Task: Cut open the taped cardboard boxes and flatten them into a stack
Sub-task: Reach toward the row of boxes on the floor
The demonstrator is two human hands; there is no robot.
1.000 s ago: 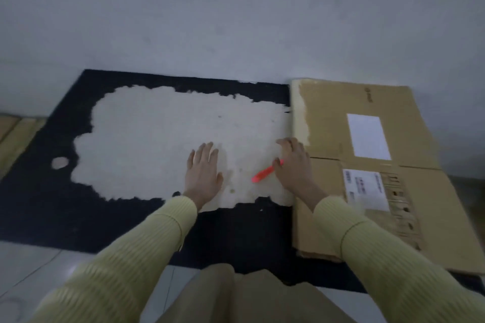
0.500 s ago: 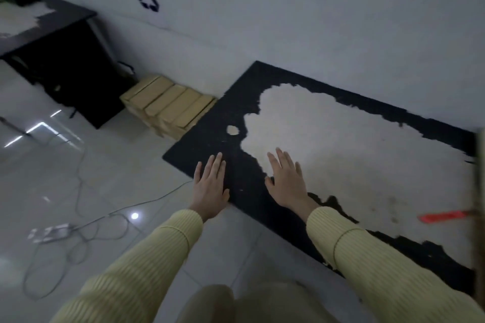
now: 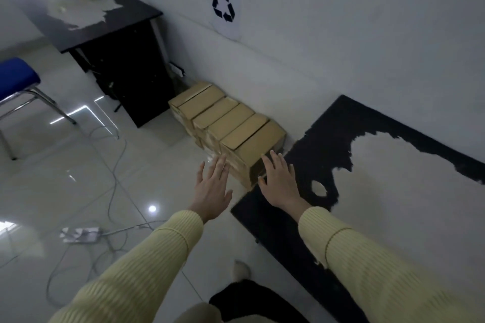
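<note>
Both hands are seen stretched out ahead, palms down, at the ends of ribbed yellow sleeves. The left hand is held flat with its fingers straight and spread, and nothing is gripped in it; its fingertips are seen against the near end of the cardboard boxes, though whether they are touched cannot be told. The right hand is likewise held flat with the fingers straight and slightly apart, and nothing is held; it is placed over the near corner of the boxes, where the edge of the black mat is met, and contact cannot be told here either.

The cardboard boxes are found on the tiled floor against the foot of the white wall, between a black desk and the black mat. They are set side by side in a tight row, closed, with further boxes seen beneath the top ones on the side turned to the room.

A large pale worn patch is shown on the mat. A sheet with a black recycling sign is fixed to the wall above the boxes. A blue chair with metal legs is seen at the left edge, and a white power strip with its cable is laid across the glossy floor
</note>
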